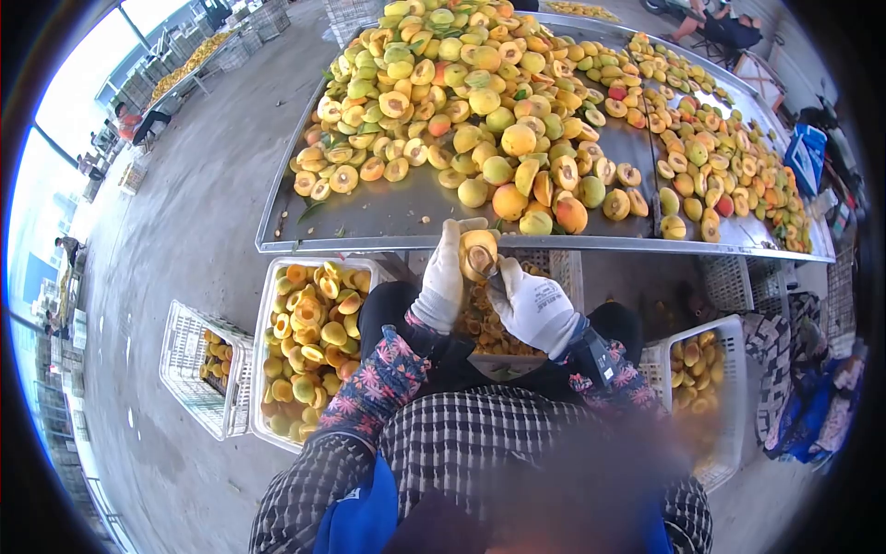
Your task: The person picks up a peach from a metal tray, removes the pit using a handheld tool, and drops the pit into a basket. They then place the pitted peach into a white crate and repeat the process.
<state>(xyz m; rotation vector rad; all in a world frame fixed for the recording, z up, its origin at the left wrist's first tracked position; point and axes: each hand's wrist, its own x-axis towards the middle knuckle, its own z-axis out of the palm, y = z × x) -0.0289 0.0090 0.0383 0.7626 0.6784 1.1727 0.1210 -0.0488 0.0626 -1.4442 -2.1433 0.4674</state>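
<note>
My left hand (pixel 443 279), in a white glove, is closed around a yellow peach half (pixel 479 247) with its cut face and pit area turned toward me. In a white glove too, my right hand (pixel 537 312) is closed on a small, thin, curved pitting tool (pixel 494 271), whose tip meets the cut face. Its handle is mostly hidden by the fingers. Both hands are just in front of the metal table's near edge (pixel 369 245). Piled on that table are whole and halved peaches (pixel 461 92). Below my hands stands a crate holding small brown-orange pieces (pixel 498 319).
To my left a white crate (pixel 261 369) holds peach halves, with another crate (pixel 185 369) beside it. At my right stands a further crate (pixel 736 397) of halves. A person in a checked sleeve (pixel 773 369) sits at the far right. A blue box (pixel 806 157) rests on the table's right end.
</note>
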